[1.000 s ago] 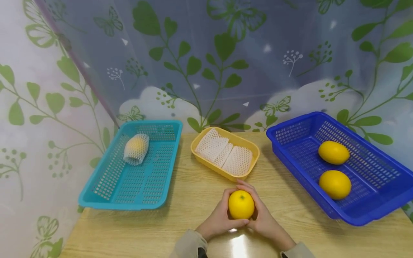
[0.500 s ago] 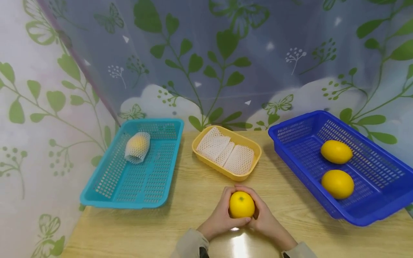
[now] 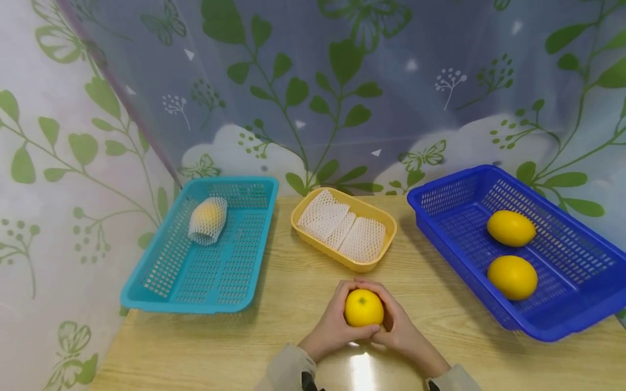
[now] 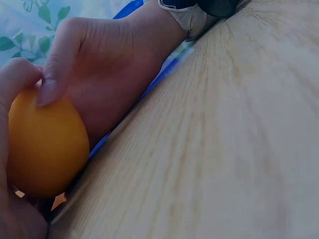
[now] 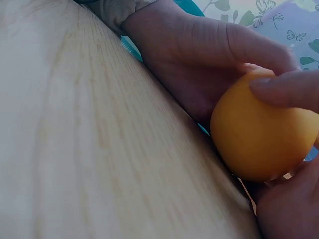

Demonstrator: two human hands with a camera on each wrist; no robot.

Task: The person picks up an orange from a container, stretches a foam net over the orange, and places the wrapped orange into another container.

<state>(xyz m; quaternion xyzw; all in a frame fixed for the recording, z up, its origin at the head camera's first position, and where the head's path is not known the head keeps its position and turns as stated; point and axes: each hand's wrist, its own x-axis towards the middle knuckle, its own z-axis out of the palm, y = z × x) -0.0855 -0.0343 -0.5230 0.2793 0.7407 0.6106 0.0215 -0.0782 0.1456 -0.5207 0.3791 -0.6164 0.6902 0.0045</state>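
Fingertips (image 3: 364, 282) of the right hand (image 3: 403, 328) had drawn in closer round the yellow fruit (image 3: 364, 308). Both it and the left hand (image 3: 332, 327) were curled, holding the fruit between them; just beyond the hands, a yellow tray (image 3: 362, 266) stood on the desk (image 3: 288, 304).

The fruit (image 3: 364, 308) looks smooth, the blue basket (image 3: 459, 231) glossy plastic, the tabletop (image 3: 293, 288) grained wood.

Bright, even head view; dimmer, softer wrist views.
Glare whitens the table (image 3: 293, 288) near the bottom edge, seemingly from overhead light; soft shadow edges the blue basket (image 3: 545, 330); in both wrist views shade gathers under the yellow fruit (image 5: 264, 134) and near wood grain blurs.
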